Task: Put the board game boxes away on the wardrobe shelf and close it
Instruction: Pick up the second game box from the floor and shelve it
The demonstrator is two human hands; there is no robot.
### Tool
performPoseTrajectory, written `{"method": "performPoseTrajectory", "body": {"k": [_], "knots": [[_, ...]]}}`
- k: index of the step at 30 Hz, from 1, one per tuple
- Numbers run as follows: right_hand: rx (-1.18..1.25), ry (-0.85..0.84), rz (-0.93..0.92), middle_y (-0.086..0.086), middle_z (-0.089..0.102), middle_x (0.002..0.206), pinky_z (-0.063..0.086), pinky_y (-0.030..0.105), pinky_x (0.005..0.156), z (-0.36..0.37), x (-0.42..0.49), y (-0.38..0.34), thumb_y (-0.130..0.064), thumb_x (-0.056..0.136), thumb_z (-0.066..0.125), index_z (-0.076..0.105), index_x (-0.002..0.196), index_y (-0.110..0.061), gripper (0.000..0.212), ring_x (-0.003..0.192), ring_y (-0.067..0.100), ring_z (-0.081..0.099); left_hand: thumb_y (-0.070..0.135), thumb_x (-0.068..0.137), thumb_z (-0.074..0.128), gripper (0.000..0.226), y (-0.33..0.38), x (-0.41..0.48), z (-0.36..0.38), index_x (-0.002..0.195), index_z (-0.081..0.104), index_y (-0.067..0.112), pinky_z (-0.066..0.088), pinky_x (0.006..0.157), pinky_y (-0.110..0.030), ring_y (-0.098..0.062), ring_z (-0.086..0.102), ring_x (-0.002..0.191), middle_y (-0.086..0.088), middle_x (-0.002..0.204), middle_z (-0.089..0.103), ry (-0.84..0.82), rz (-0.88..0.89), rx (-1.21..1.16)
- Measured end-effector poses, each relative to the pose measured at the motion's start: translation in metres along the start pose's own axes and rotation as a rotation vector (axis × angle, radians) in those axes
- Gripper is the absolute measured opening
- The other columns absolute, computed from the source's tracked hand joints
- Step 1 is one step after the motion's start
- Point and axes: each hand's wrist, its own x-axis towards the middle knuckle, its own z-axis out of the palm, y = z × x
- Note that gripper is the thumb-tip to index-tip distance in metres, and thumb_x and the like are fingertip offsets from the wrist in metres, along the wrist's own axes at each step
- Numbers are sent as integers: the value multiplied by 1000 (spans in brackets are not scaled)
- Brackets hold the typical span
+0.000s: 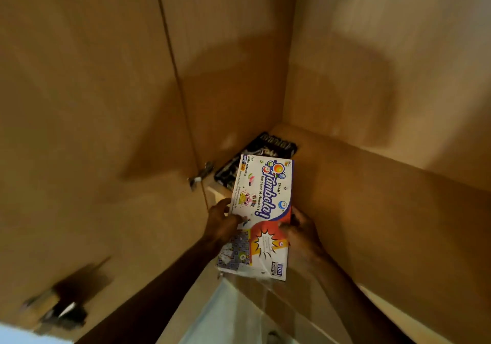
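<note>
Gripping the Tambola box [263, 210] by its long edges, the left hand [223, 220] and right hand [300, 234] are aiming its long axis toward 12 o'clock, where a black game box [265, 145] is lying on the wardrobe shelf [366, 200].

Two board game boxes: white box [261, 210] near, black box [265, 147] far; two hands: left hand [221, 220], right hand [303, 234]; two hinges: far hinge [200, 176], near hinge [61, 309]; one shelf [358, 197]
</note>
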Motion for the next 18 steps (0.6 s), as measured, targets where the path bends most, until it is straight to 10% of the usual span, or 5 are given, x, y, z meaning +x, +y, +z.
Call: {"method": "performPoseTrajectory", "body": {"k": [3,7,12,18], "knots": [[-7,-2,16,1,73,110,55,22,61,-9,69,-33,2,84,63,64,119,-22,42,88,12,71,-5,80,66,41,33,77,20,117,60,12,58,57,-28,-23,69,90,-5,107,70,-17,6,68],[3,-13,35,2,71,113,53,30,74,-12,137,-62,4,85,60,63,116,-26,43,98,17,67,3,81,74,57,65,139,22,133,52,12,59,72,-26,-18,67,98,-2,116,65,-162,40,125],[-56,-70,-37,-3,67,112,56,36,89,-14,172,-57,4,85,61,59,118,-28,47,111,19,63,81,47,73,103,63,164,1,138,49,38,26,118,-46,-16,25,144,11,157,25,-218,309,989],[-525,-133,-418,-4,45,132,56,33,94,-10,157,-25,-8,85,67,62,121,-23,39,124,17,50,87,54,58,87,28,138,-5,121,66,32,47,98,-46,-25,45,125,0,136,51,201,473,1195]]}}
